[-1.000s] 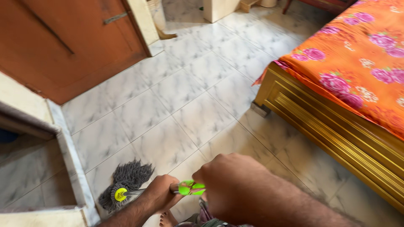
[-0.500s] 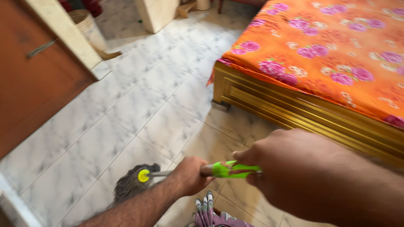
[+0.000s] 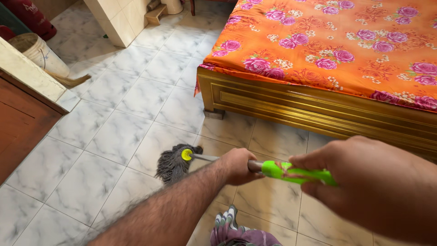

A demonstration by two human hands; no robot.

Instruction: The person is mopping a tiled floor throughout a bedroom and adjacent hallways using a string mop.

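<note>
I hold a mop with both hands. Its grey string head (image 3: 174, 163) with a yellow hub lies on the white marbled floor tiles (image 3: 114, 132), a short way in front of the bed corner. My left hand (image 3: 236, 165) grips the metal shaft low down. My right hand (image 3: 359, 175) is closed on the bright green grip (image 3: 296, 173) higher up, close to the camera. The shaft runs from lower right to the mop head at centre left.
A golden wooden bed frame (image 3: 318, 109) with an orange flowered sheet (image 3: 346, 41) fills the right. A brown wooden door (image 3: 18, 123) stands at left, a pale bucket (image 3: 38, 54) behind it. Striped cloth (image 3: 236, 232) shows at the bottom edge.
The view has swung right toward the bed. The mop head has swept right across the tiles, from beside the left step to near the bed corner, both hands still on it.
</note>
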